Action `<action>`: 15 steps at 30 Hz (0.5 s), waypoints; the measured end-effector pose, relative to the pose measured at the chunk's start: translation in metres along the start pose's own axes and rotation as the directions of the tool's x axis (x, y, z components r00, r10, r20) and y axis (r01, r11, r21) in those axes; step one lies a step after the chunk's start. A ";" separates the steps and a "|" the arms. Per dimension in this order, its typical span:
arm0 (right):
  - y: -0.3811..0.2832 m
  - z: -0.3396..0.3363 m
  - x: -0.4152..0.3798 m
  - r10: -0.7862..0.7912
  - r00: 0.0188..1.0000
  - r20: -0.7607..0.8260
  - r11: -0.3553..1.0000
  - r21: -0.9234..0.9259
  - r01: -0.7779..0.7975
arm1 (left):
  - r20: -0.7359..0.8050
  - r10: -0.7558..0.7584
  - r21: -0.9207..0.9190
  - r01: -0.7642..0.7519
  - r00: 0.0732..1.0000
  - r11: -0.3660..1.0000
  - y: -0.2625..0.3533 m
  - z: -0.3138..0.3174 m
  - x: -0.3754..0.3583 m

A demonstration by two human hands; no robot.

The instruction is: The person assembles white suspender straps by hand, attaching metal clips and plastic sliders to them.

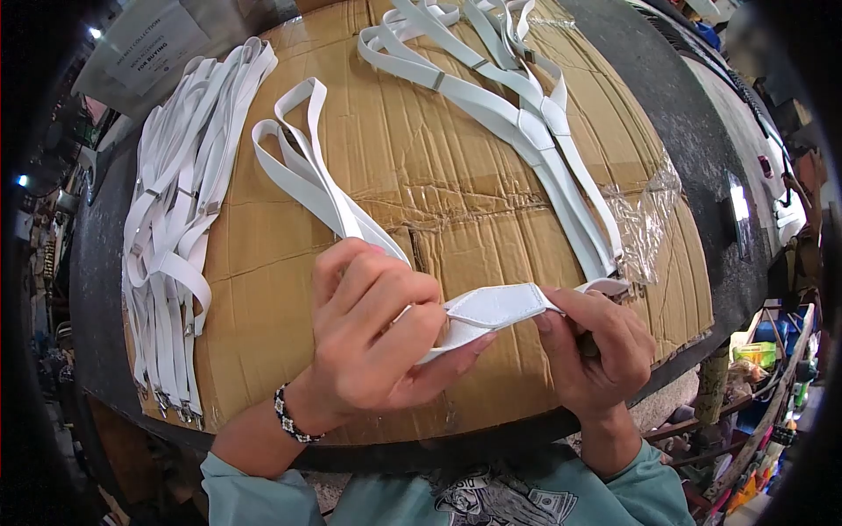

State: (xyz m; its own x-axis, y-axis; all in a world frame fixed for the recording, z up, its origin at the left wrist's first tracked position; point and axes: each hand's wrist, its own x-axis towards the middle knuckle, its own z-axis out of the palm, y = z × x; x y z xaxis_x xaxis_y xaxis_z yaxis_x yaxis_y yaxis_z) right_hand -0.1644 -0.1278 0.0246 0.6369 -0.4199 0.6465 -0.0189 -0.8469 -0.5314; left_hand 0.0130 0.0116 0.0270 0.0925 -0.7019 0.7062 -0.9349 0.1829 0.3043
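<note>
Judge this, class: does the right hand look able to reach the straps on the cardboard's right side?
Probably yes: the right hand is near those straps; seemingly only the held strap is in the way.

white suspenders (491, 309), stitched patch (502, 305) facing up, held between left hand (373, 329) and right hand (605, 346), looped straps (303, 188) trailing over cardboard (272, 272).

From where I stand, a printed label (147, 53) on the pale package (103, 88) reads "BELT COLLECTION", with "FOR BUYING" in bolder capitals beneath; its smaller lines escape me. The lettering (478, 482) on the green shirt (390, 501) I can't make out.
</note>
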 end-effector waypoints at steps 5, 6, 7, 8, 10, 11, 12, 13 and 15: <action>0.003 0.000 0.001 -0.051 0.998 -0.038 0.999 0.009 0.052 | 0.060 -0.024 -0.060 0.027 0.998 0.998 -0.001 0.002 0.001; 0.004 0.000 0.001 -0.063 0.997 -0.046 0.998 0.009 0.063 | 0.068 -0.027 -0.070 0.031 0.997 0.997 -0.002 0.003 0.001; 0.005 0.000 0.001 -0.075 0.996 -0.055 0.997 0.009 0.076 | 0.076 -0.030 -0.079 0.036 0.997 0.996 -0.002 0.004 0.001; 0.005 -0.001 0.000 -0.077 0.996 -0.055 0.997 0.004 0.077 | 0.083 -0.033 -0.089 0.040 0.996 0.995 -0.002 0.004 0.001; 0.005 -0.002 -0.001 -0.084 0.995 -0.055 0.996 -0.006 0.084 | 0.117 -0.053 -0.115 0.067 0.992 0.991 -0.002 0.004 0.002; 0.005 -0.002 -0.001 -0.093 0.994 -0.059 0.996 -0.005 0.093 | 0.133 -0.064 -0.127 0.081 0.989 0.989 -0.001 0.004 0.002; 0.006 -0.002 -0.001 -0.103 0.993 -0.064 0.995 -0.004 0.103 | 0.145 -0.068 -0.155 0.091 0.987 0.984 -0.002 0.004 0.002; 0.006 -0.002 -0.001 -0.112 0.991 -0.068 0.994 -0.002 0.113 | 0.156 -0.073 -0.181 0.101 0.985 0.978 -0.003 0.005 0.002; 0.005 -0.003 -0.003 -0.117 0.991 -0.067 0.993 -0.016 0.116 | 0.183 -0.073 -0.211 0.112 0.980 0.971 -0.005 0.008 0.001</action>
State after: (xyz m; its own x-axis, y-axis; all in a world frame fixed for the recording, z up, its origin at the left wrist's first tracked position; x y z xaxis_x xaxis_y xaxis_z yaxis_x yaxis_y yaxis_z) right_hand -0.1685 -0.1322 0.0218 0.5813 -0.3391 0.7397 0.0424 -0.8952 -0.4437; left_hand 0.0151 0.0052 0.0211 0.0958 -0.8277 0.5529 -0.8250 0.2448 0.5093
